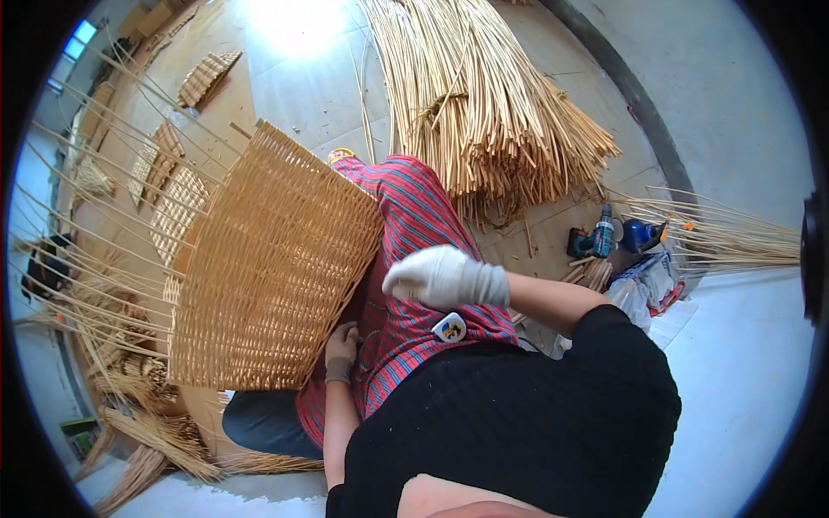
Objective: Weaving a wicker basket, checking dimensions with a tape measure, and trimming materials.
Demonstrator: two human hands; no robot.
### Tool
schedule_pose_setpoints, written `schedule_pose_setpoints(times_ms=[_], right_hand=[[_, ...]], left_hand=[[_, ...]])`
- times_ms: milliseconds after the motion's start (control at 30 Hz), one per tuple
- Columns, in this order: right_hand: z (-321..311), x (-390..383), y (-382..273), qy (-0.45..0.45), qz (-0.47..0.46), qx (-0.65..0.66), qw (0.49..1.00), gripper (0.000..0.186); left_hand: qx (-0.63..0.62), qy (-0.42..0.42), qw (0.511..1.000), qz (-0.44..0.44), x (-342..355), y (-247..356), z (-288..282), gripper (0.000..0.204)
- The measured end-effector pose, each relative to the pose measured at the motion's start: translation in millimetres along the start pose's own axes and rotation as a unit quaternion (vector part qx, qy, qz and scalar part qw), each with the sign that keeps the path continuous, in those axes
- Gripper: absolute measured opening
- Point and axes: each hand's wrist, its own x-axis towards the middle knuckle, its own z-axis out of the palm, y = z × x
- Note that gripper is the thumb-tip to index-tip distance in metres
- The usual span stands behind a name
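A large fan-shaped woven wicker panel (272,268) leans across my left leg, its long unwoven stakes fanning out to the left. My left hand (341,350), in a light glove, is closed at the panel's lower right edge; part of its fingers is hidden. My right hand (440,278), in a white glove, hovers over my lap with its fingers curled in. Whatever it may hold is out of sight beneath it. Red striped cloth (414,207) covers my legs, and a small white tag-like object (450,327) lies on it near my waist.
A big bundle of peeled wicker rods (492,112) lies ahead. To the right are a cordless drill (596,235), a blue bottle (641,235), plastic bags (639,289) and loose rods (734,229). Woven pieces (207,78) and rod bundles (164,440) lie leftward.
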Motion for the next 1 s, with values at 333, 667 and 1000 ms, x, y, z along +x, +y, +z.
schedule_pose_setpoints(times_ms=[333, 667, 1000], right_hand=[[-98, 104, 228, 0.438, 0.435, 0.1, 0.78, 0.055], [-67, 147, 26, 0.151, -0.034, 0.793, 0.59, 0.023], [94, 73, -142, -0.43, 0.032, 0.512, 0.743, 0.052]], left_hand=[[0.101, 0.069, 0.986, 0.113, -19, 40, 13, 0.031], [-0.009, 0.218, 0.955, 0.202, -57, 142, -28, 0.03], [-0.21, 0.248, 0.776, 0.541, -106, 175, -91, 0.02]])
